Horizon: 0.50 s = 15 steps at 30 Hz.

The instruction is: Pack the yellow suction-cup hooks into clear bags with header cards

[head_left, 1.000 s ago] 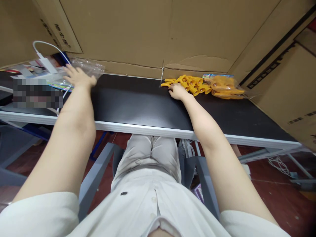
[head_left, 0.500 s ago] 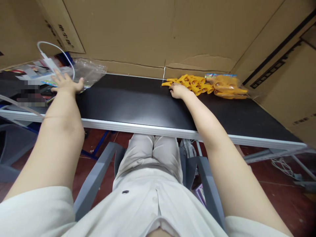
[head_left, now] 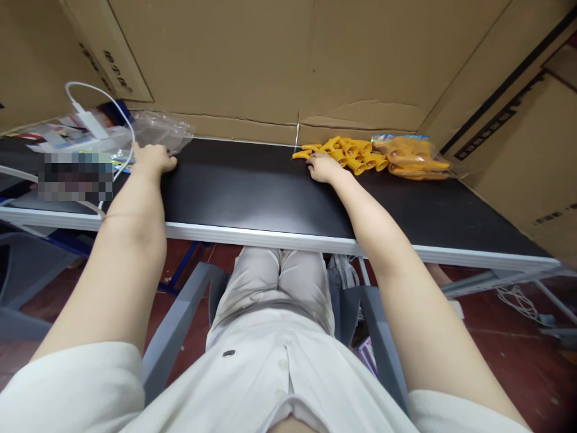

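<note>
Sev. yellow pcs (head_left: 356, 158) by R hand (head_left: 323, 167); L (head_left: 151, 159) nr bag (head_left: 163, 131).

Left hand (head_left: 153, 159): thumb spread, near the clear plastic bag (head_left: 170, 127) and white adapter (head_left: 94, 124)
Right hand (head_left: 321, 167): fingers against the loose yellow pieces (head_left: 357, 150)
Bagged yellow pieces (head_left: 415, 159): just beside that pile
Tabletop (head_left: 234, 186): black, silver-edged
Cardboard (head_left: 225, 60): walling the back

even indoor light, soft glare mid black tabletop (head_left: 252, 192), dimmer red floor (head_left: 509, 361) below; wide-angle stretch toward edges, pixelated patch (head_left: 74, 177) at left, hands reasonably sharp.
</note>
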Each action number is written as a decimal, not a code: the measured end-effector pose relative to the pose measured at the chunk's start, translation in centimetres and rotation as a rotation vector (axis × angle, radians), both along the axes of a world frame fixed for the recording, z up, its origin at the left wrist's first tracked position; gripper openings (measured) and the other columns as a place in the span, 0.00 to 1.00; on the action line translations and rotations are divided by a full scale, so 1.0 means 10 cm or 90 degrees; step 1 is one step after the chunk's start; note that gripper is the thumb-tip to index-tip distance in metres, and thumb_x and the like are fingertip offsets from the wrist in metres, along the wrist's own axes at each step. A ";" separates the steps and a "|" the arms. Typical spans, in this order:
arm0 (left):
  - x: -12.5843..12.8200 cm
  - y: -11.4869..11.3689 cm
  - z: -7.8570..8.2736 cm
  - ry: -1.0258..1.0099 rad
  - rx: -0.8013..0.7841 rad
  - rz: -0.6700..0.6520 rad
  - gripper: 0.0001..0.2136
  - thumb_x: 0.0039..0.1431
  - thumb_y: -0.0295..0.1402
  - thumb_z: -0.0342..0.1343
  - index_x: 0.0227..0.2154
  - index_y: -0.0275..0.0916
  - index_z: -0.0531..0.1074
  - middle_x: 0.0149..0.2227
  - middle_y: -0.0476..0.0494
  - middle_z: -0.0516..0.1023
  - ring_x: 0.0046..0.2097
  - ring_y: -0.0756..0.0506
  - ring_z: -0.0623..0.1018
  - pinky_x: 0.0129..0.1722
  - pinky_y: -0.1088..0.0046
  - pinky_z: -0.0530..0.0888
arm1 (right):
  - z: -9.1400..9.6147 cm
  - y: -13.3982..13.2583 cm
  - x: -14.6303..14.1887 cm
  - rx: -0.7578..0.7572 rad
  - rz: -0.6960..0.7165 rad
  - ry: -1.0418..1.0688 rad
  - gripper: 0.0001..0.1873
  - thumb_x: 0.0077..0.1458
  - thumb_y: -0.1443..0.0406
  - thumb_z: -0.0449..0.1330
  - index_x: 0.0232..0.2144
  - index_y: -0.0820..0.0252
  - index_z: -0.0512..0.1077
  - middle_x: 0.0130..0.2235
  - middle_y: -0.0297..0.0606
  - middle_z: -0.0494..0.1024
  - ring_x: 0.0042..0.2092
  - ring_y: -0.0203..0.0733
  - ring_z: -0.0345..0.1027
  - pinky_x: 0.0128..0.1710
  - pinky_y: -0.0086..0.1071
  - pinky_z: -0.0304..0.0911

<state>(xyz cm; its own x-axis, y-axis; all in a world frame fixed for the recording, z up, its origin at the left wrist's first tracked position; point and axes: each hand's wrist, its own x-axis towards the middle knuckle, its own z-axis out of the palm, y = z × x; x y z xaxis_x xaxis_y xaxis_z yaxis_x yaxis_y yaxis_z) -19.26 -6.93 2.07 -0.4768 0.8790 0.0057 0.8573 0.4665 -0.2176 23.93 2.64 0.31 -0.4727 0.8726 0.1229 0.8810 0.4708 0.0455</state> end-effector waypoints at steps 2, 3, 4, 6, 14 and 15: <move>0.06 0.04 0.02 -0.005 -0.008 0.009 0.28 0.75 0.33 0.38 0.69 0.26 0.71 0.72 0.23 0.74 0.74 0.32 0.72 0.78 0.51 0.53 | 0.01 -0.02 0.00 0.002 0.002 -0.002 0.28 0.72 0.70 0.51 0.68 0.64 0.77 0.71 0.52 0.74 0.73 0.60 0.67 0.76 0.51 0.62; 0.08 0.05 0.03 -0.009 -0.001 0.006 0.28 0.75 0.33 0.40 0.68 0.26 0.72 0.72 0.23 0.73 0.75 0.32 0.71 0.78 0.52 0.53 | 0.01 -0.03 0.00 0.002 0.000 -0.002 0.28 0.72 0.70 0.51 0.68 0.64 0.77 0.71 0.53 0.74 0.73 0.60 0.67 0.76 0.51 0.62; 0.10 0.05 0.05 -0.013 0.008 0.001 0.27 0.75 0.32 0.41 0.68 0.27 0.72 0.72 0.24 0.73 0.75 0.32 0.71 0.78 0.52 0.53 | 0.02 -0.03 0.00 0.001 -0.001 -0.002 0.28 0.72 0.70 0.51 0.68 0.65 0.76 0.71 0.53 0.74 0.73 0.61 0.67 0.76 0.51 0.62; 0.13 0.07 0.09 -0.026 0.024 -0.016 0.26 0.73 0.30 0.45 0.69 0.29 0.73 0.72 0.25 0.73 0.75 0.33 0.70 0.78 0.51 0.53 | 0.02 -0.03 -0.01 0.000 -0.004 -0.001 0.28 0.72 0.70 0.51 0.68 0.67 0.76 0.71 0.54 0.73 0.73 0.61 0.66 0.77 0.50 0.61; 0.25 0.15 0.13 -0.040 0.037 -0.107 0.30 0.66 0.21 0.48 0.71 0.26 0.71 0.72 0.21 0.73 0.76 0.30 0.69 0.77 0.45 0.56 | 0.02 -0.05 -0.01 -0.008 -0.009 0.009 0.28 0.72 0.70 0.51 0.69 0.66 0.76 0.71 0.54 0.72 0.74 0.61 0.65 0.77 0.50 0.61; 0.26 0.15 0.12 -0.042 0.045 -0.109 0.31 0.66 0.21 0.48 0.71 0.26 0.70 0.72 0.21 0.73 0.75 0.30 0.70 0.76 0.46 0.57 | 0.02 -0.06 -0.01 -0.009 -0.010 0.007 0.28 0.73 0.70 0.51 0.69 0.66 0.75 0.72 0.54 0.72 0.74 0.61 0.64 0.77 0.50 0.61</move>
